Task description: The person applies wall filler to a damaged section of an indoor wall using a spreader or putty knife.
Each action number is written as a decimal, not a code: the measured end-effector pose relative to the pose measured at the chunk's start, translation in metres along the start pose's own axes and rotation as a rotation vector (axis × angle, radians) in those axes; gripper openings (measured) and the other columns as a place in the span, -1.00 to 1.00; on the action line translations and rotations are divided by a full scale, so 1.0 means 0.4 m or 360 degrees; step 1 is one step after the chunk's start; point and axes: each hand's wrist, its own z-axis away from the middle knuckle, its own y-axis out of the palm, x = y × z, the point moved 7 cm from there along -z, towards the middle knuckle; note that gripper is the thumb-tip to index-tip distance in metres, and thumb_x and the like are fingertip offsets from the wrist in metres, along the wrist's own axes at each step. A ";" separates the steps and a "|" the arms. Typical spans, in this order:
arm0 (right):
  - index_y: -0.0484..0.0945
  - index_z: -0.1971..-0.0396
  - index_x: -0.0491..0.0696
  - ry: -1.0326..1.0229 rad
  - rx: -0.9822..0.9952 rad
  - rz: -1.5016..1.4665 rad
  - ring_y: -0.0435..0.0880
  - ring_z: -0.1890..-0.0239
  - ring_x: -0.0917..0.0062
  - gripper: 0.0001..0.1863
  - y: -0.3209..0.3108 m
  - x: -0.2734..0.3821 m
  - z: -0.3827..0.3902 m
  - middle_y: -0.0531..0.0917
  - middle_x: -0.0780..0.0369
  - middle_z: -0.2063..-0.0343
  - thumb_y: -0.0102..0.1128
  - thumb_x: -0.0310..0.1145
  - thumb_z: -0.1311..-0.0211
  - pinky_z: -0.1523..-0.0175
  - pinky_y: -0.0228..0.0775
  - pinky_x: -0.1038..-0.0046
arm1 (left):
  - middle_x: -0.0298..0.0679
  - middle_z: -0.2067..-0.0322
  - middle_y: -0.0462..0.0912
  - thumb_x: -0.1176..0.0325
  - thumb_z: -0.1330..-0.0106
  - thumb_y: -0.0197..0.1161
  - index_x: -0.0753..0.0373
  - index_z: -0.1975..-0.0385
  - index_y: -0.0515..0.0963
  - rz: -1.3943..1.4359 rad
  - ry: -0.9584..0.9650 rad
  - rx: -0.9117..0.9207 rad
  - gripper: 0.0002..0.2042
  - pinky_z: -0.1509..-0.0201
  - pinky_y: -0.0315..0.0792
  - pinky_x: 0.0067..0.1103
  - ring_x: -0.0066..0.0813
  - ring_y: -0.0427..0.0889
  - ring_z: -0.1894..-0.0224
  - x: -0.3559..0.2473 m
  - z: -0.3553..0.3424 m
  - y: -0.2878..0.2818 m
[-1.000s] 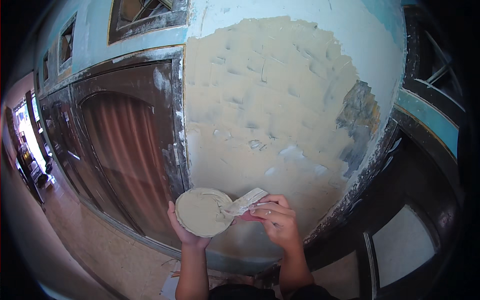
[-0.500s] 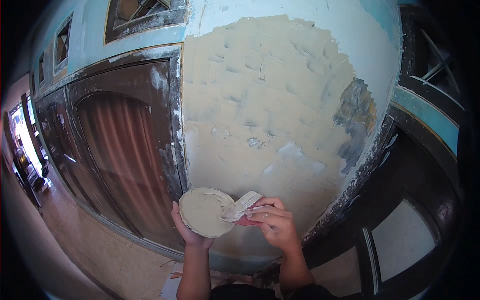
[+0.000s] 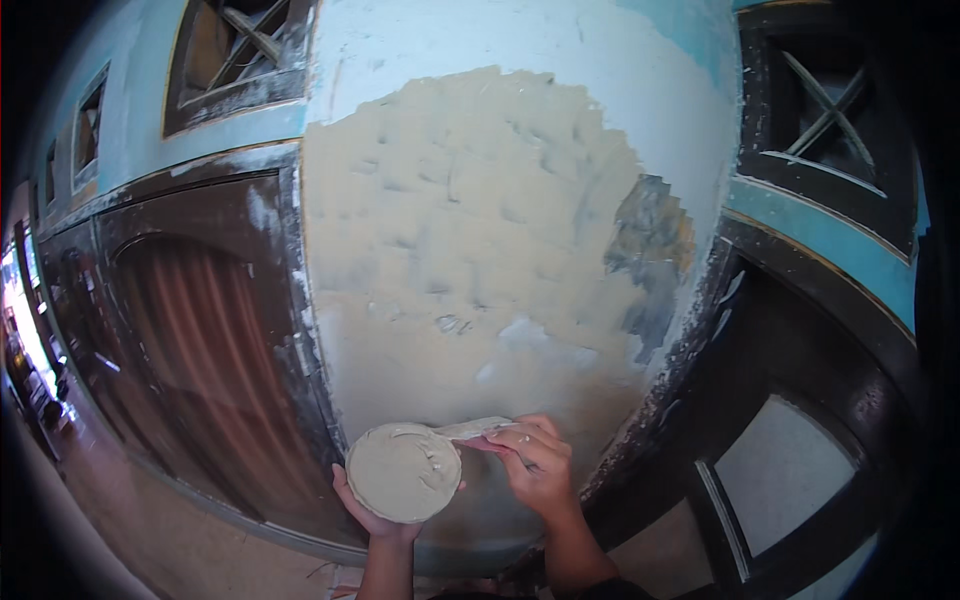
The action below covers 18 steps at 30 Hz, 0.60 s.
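- At the far left, a bright opening (image 3: 25, 310) shows beyond a tiled floor (image 3: 130, 490), both bent by the lens.
- Next comes a dark brown door (image 3: 185, 205) with worn paint on its frame; a reddish-brown curtain (image 3: 210, 340) hangs behind its arched pane.
- Above this door, a dark-framed vent (image 3: 240, 60) with crossed bars sits in the pale blue wall.
- Low and left of centre, the left hand (image 3: 378, 518) cups a round tub (image 3: 372, 430) from below, thumb along the left side, fingertips just showing at the right.
- The tub sits in front of the wall's lower part, its opening facing the camera; beige paste (image 3: 395, 470) fills it, ridged and scooped toward the upper right.
- Behind and above, a beige coat (image 3: 460, 220) covers much of the wall, streaked with trowel marks and ragged along its top edge.
- A paste-smeared scraper (image 3: 472, 429) with a pinkish-red grip runs from the tub's upper-right rim to the right; whether its tip touches the paste, I cannot tell.
- The right hand (image 3: 540, 465) pinches that scraper between thumb and fingers, with white smears on the fingers.
- Further right, a bare grey patch (image 3: 650, 240) borders the coat.
- At the far right stands another dark door (image 3: 840, 400) with a pale panel (image 3: 785, 475), below a second crossed-bar vent (image 3: 825, 105).
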 end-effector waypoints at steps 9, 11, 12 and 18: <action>0.63 0.21 -0.14 -0.0288 -0.0146 0.0780 0.64 0.23 0.16 -0.79 -0.259 -0.014 -0.261 0.67 0.11 0.32 0.43 -0.58 -0.15 0.11 0.50 0.26 | 0.06 -0.41 0.36 -0.59 -0.27 -0.23 0.11 -0.49 0.28 0.0017 -0.0133 0.0043 -0.01 -0.04 0.40 0.55 0.41 0.46 -0.31 0.061 -0.025 -0.013; 0.62 0.19 -0.16 -0.0199 -0.0240 0.0835 0.66 0.25 0.12 -0.81 -0.341 -0.042 -0.329 0.66 0.07 0.29 0.42 -0.50 -0.24 0.14 0.52 0.26 | 0.12 -0.43 0.29 -0.59 -0.28 -0.15 0.08 -0.52 0.22 0.0298 -0.0082 -0.0002 -0.02 0.03 0.41 0.55 0.60 0.39 -0.28 0.058 -0.036 -0.011; 0.62 0.16 -0.17 -0.0168 -0.0264 0.0940 0.67 0.24 0.08 -0.76 -0.381 -0.052 -0.360 0.66 0.05 0.27 0.43 -0.39 -0.28 0.12 0.54 0.22 | 0.11 -0.43 0.29 -0.58 -0.29 -0.14 0.06 -0.52 0.22 0.0248 -0.0038 0.0011 -0.03 0.03 0.42 0.55 0.57 0.40 -0.28 0.055 -0.043 -0.002; 0.63 0.15 -0.16 -0.0340 -0.0331 0.1196 0.59 0.26 0.09 -0.60 -0.488 -0.126 -0.480 0.64 0.06 0.30 0.54 -0.20 -0.18 0.13 0.47 0.18 | 0.17 -0.42 0.29 -0.57 -0.29 -0.12 0.06 -0.51 0.23 0.0278 0.0040 0.0054 -0.04 0.05 0.44 0.54 0.67 0.37 -0.26 0.056 -0.073 0.003</action>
